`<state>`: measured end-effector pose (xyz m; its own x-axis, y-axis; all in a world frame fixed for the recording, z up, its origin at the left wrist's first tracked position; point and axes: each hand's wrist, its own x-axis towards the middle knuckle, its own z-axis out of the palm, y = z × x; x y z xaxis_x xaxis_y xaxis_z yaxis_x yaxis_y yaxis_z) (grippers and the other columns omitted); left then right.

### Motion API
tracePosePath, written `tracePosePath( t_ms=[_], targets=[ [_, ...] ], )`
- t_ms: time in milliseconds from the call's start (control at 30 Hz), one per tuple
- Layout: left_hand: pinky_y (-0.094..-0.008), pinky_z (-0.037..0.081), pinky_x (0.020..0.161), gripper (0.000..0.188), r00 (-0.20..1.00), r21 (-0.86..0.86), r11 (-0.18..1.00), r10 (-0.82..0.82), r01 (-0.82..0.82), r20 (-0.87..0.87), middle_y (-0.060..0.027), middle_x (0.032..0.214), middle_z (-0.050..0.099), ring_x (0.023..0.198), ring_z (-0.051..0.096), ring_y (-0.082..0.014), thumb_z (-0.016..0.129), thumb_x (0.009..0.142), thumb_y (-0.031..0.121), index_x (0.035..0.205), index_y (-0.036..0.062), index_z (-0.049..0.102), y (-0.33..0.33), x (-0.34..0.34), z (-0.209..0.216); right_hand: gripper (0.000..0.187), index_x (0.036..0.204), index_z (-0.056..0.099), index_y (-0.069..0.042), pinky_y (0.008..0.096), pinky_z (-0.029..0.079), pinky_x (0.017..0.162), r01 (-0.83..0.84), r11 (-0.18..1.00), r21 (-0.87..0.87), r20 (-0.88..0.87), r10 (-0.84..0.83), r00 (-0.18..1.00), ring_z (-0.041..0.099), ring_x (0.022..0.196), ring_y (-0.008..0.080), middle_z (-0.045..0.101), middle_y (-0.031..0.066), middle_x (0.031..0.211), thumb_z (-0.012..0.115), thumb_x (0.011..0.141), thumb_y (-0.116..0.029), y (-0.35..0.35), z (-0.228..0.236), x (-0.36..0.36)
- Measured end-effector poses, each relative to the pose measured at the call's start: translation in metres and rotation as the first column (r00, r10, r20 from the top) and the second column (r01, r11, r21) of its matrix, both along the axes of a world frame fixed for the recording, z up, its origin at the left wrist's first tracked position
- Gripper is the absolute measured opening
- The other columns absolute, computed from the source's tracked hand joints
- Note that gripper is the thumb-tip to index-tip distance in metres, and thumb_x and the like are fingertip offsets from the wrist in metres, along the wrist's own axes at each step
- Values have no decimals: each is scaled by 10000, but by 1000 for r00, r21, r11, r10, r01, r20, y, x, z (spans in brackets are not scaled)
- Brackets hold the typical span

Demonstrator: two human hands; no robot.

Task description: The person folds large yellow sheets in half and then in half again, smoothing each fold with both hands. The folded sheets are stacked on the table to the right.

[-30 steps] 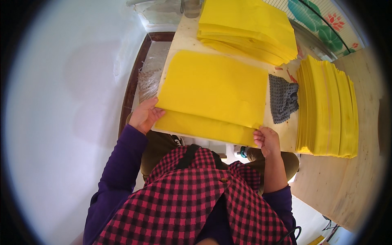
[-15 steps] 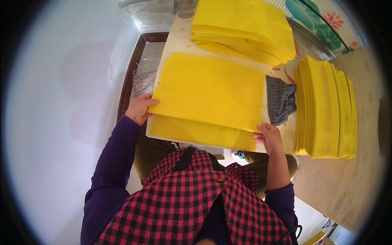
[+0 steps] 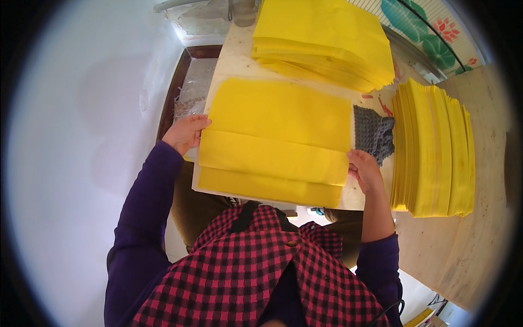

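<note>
— Two hands are working on one yellow sheet [image 3: 278, 139], yes? What is it like?

— Matte and soft-looking, like thin fabric or paper, rectangular. It is lying folded in three stepped bands along the near edge of the bench [image 3: 231, 54], with the broadest band farthest from the person.

— How are the hands sitting?

— The left hand [image 3: 184, 132] is resting at the sheet's left edge, fingers pressed together and curled onto the border. The right hand [image 3: 364, 169] is gripping the right edge at the middle band, fingers bent close; whether it is truly pinching, I cannot tell.

— What is lying around it?

— A flat pile of the same yellow sheets [image 3: 327, 43] is sitting at the bench's far edge, layers fanning slightly. A second stack [image 3: 433, 147] is standing off the right edge on a pale plywood surface [image 3: 479, 229], its edges showing as fine ribs. Between that stack and the folded sheet, a grey waffle-textured cloth [image 3: 373, 133] is lying crumpled.

— Any containers?

— A dark-rimmed tray [image 3: 170, 103] is sitting beside the left edge, holding crinkled clear plastic [image 3: 190, 92].
</note>
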<state>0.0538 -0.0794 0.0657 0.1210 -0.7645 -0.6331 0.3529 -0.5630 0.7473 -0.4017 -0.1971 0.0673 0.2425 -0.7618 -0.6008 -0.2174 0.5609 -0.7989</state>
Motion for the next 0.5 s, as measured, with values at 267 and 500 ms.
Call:
tracePosePath(
  t_ms=[267,500],
  targets=[
    [-212,479,622,211,980,15,996,-88,86,176,-27,913,684,735,625,-90,636,890,109,1084,29,639,-65,20,-12,169,1001,641,-33,237,396,545,-169,981,-95,-219,145,965,495,629,78,570,-19,751,635,907,-172,-68,7,26],
    [-236,269,409,97,891,61,974,-225,219,395,12,617,559,440,418,-71,719,811,138,846,56,681,-89,36,-15,76,903,666,-41,250,261,412,-243,969,-30,-308,223,925,356,467,64,497,-44,628,674,862,-104,-102,16,36]
  ],
)
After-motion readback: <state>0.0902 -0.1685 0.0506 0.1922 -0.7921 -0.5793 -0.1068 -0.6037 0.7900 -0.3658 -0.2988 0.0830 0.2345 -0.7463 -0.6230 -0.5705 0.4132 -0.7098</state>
